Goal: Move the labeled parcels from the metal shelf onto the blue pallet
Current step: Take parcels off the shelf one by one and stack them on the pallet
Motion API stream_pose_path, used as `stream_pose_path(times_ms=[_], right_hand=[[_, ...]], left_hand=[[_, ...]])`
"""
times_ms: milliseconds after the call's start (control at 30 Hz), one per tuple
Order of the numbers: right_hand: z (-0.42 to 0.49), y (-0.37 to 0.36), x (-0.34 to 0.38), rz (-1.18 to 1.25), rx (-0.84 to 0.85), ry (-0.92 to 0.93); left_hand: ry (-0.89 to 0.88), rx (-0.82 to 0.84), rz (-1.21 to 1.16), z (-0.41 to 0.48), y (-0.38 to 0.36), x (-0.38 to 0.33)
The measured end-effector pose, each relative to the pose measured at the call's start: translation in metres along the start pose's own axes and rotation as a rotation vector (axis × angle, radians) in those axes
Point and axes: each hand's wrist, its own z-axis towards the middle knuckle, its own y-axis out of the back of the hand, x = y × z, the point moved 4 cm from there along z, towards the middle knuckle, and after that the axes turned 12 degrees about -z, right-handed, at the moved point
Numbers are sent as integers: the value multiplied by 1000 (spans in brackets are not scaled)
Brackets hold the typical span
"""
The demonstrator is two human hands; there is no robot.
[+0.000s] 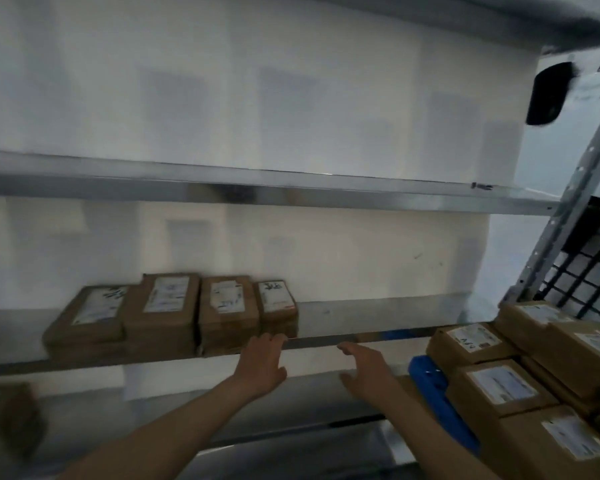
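Left grip (262,362) and right grip (364,372) are empty, fingers straight; better clasp the nearest parcel (277,301), lower centre, from both sides.

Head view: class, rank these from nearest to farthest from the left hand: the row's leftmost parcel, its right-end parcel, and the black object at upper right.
1. Right-end parcel, just beyond the left hand.
2. Leftmost parcel, at the far left end of the row.
3. Black object, high up at the upper right.
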Motion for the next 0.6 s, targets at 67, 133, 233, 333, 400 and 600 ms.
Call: stream_pose_path(times_ms=[67, 133, 233, 333, 400, 600], right_hand=[[2, -14, 44, -10, -1, 41], [4, -28, 83, -21, -7, 78], [7, -47, 142, -18, -7, 155], [13, -62, 193, -9, 19, 235], [18, -70, 224, -12, 39, 287], [49, -96, 291, -31, 111, 365]], left_hand=[[40, -32, -14, -24, 25, 35], [94, -57, -28, -47, 47, 70], [174, -107, -40, -82, 79, 119], [274, -163, -46, -112, 109, 161], [351, -193, -48, -127, 126, 186], [462, -251, -65, -151, 156, 241]])
